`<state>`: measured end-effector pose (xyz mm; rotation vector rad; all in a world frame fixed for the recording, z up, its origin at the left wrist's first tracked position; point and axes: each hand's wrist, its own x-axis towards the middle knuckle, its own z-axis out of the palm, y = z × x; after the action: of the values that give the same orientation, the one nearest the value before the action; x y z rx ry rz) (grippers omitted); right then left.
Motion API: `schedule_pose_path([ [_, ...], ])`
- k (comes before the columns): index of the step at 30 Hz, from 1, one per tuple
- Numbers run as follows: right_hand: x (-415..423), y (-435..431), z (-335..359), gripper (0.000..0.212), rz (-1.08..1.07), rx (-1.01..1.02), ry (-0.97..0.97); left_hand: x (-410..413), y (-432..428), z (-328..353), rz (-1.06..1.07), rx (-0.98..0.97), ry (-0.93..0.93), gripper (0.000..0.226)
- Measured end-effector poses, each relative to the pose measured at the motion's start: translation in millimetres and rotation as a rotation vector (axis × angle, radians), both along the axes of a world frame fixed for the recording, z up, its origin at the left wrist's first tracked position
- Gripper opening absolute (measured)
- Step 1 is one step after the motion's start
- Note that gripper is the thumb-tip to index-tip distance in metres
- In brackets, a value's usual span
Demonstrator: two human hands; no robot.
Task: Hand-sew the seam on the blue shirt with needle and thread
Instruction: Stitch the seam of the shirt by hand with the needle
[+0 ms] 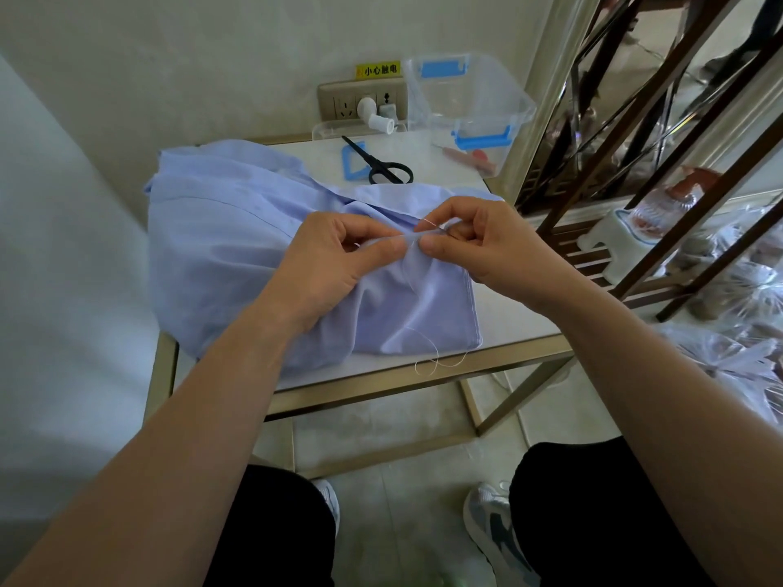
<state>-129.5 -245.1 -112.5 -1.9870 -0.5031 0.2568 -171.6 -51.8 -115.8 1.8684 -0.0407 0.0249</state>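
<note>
Progress: mid-stitch, I'd say. The thread [436, 358] is already through the cloth, with a loose tail running down the front and curling off the table [521, 328] edge. I can't make out any finished stitches, so no idea how much of the seam is closed.
Left to do: probably the rest of the seam, then knotting off and snipping. The scissors [381, 165] lie at the back of the table, well apart from the work.
Blue shirt [237, 247]: heaped over the left and middle of the table, with one hemmed edge bunched up between both hands.
Left hand [334, 264]: thumb and forefinger pinch a fold of the shirt, holding it taut.
Right hand [478, 243]: fingers curl in and pinch what looks like the needle [428, 224] right at the fold. It's just a thin glint from here, so don't quote me.
Fabric: light, thin woven cotton look, soft creases, and a neat double-stitched hem along the right edge.
Thread: pale, very fine and springy, looping on itself.
Table: smooth white top on a slim brass-coloured metal frame.
Other stuff: a clear plastic box [470, 103] with blue clip handles sits at the back right. The scissors have black handles and rest across a blue clip piece.
</note>
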Motion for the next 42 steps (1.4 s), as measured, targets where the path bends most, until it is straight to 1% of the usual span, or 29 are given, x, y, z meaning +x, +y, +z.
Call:
schedule_pose_path([
  [4, 0, 0, 2, 0.022, -0.029, 0.042, 0.028, 0, 0, 2, 0.019, -0.04, 0.024, 0.013],
  [8, -4, -2, 5, 0.019, 0.027, -0.001, -0.045, 1, 1, 1, 0.03, -0.056, 0.049, 0.012],
  [14, -7, -4, 6, 0.029, 0.019, -0.039, -0.12, 1, 1, 2, 0.024, -0.086, 0.068, 0.008],
  [20, -8, -5, 8, 0.032, 0.034, -0.063, -0.119, 1, 1, 2, 0.031, -0.108, 0.1, 0.007],
  [31, -9, -6, 8, 0.035, 0.029, -0.088, -0.108, 4, 4, -1, 0.01, -0.108, 0.111, 0.011],
  [42, -10, -7, 8, 0.036, 0.018, -0.084, -0.084, 4, 5, -1, -0.027, -0.067, 0.091, 0.006],
])
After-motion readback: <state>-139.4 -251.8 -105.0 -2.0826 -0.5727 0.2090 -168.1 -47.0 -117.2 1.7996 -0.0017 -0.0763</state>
